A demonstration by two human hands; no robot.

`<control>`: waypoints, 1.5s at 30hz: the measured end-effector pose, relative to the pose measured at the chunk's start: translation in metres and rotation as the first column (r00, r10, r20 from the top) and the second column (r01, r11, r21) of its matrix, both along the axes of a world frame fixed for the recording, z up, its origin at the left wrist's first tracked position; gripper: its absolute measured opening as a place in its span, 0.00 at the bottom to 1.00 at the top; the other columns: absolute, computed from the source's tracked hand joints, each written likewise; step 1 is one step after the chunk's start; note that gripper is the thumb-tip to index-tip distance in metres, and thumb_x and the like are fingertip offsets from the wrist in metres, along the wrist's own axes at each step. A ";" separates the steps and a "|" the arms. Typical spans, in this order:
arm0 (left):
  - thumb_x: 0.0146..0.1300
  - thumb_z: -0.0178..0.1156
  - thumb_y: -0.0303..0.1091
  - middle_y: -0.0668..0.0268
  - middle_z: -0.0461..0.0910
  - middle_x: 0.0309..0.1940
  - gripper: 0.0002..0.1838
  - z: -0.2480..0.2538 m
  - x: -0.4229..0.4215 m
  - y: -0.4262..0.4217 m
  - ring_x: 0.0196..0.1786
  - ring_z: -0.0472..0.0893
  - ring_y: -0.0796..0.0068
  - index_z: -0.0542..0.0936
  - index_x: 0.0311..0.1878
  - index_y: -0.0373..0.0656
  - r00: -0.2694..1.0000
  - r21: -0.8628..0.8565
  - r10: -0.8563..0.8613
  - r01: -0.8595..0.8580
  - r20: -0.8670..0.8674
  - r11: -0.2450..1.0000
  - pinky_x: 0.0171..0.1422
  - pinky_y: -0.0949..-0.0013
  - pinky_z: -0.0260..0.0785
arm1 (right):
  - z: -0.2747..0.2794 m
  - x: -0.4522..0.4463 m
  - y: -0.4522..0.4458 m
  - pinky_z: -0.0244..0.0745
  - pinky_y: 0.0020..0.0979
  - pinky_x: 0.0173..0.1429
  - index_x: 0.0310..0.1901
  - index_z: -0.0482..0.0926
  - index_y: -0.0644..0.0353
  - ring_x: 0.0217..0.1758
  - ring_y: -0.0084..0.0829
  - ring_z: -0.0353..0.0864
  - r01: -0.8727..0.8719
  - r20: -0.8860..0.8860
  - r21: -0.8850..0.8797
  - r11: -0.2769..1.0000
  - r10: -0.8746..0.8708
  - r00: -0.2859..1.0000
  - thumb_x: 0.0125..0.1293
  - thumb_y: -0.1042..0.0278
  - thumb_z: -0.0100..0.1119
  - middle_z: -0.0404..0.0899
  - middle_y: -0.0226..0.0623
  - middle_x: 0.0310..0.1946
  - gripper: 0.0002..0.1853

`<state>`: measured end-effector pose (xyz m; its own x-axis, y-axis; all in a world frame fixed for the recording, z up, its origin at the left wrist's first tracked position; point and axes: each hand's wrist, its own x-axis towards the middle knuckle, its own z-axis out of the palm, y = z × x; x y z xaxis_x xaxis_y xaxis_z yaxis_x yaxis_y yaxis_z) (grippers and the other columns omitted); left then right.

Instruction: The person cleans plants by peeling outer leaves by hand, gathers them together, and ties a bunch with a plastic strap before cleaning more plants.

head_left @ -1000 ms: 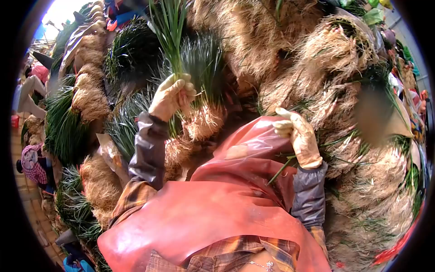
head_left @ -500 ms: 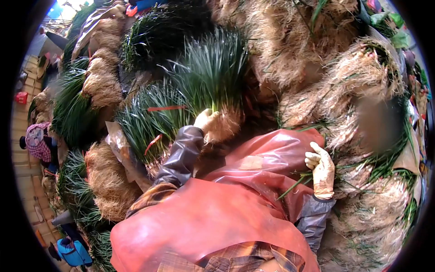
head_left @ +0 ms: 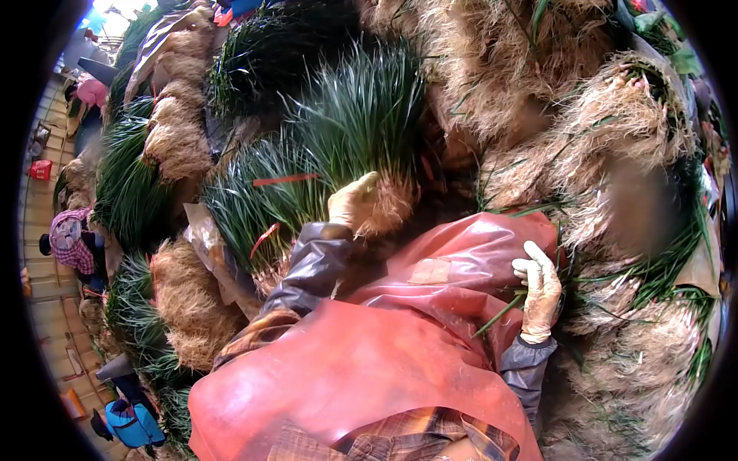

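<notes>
My left hand, in a pale glove, is closed around the side of a green leafy bundle, low down by its pinkish roots; some fingertips are hidden. Beside it leans a second leafy bundle with red strips on it. My right hand, also gloved, hovers over the right edge of the red apron. Its index finger is stretched out, the others are loosely bent, and nothing shows between them. A loose green stalk lies on the apron just left of that hand.
Piles of rooted plants rise on the right, with a large root heap ahead. More bundles line the left. Beyond them are a person in a checked top and a person with blue clothing on the tiled floor.
My left hand went from holding up a few green stalks to the side of the leafy bundle, where those stalks no longer stand out. My right hand has come nearer the loose stalk. The view has shifted.
</notes>
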<state>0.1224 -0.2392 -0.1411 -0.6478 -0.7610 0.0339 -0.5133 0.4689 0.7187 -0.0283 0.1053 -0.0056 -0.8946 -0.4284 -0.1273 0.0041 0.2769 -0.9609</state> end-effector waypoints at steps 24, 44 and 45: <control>0.66 0.60 0.32 0.67 0.78 0.21 0.04 -0.043 0.225 0.009 0.20 0.78 0.73 0.79 0.41 0.45 0.726 0.618 0.686 -0.517 -0.050 0.592 0.22 0.70 0.72 | -0.127 0.049 0.314 0.76 0.37 0.55 0.53 0.80 0.66 0.50 0.43 0.83 -0.280 0.369 0.807 0.520 -0.073 0.927 0.66 0.58 0.60 0.83 0.52 0.46 0.21; 0.63 0.65 0.43 0.53 0.67 0.64 0.35 -0.066 0.100 0.107 0.65 0.67 0.59 0.65 0.67 0.34 0.873 0.443 -0.391 0.239 0.292 0.864 0.70 0.60 0.58 | -0.160 0.110 0.275 0.76 0.46 0.53 0.47 0.84 0.56 0.49 0.51 0.82 0.029 0.020 0.704 0.710 -0.060 0.998 0.65 0.44 0.55 0.83 0.47 0.46 0.23; 0.63 0.65 0.43 0.52 0.66 0.65 0.36 -0.049 0.067 0.108 0.66 0.66 0.58 0.64 0.68 0.34 0.892 0.307 -0.388 0.312 0.232 0.899 0.71 0.60 0.57 | -0.165 0.121 0.273 0.75 0.46 0.55 0.48 0.84 0.56 0.51 0.50 0.81 0.027 0.006 0.598 0.801 -0.037 0.999 0.66 0.45 0.54 0.83 0.46 0.48 0.23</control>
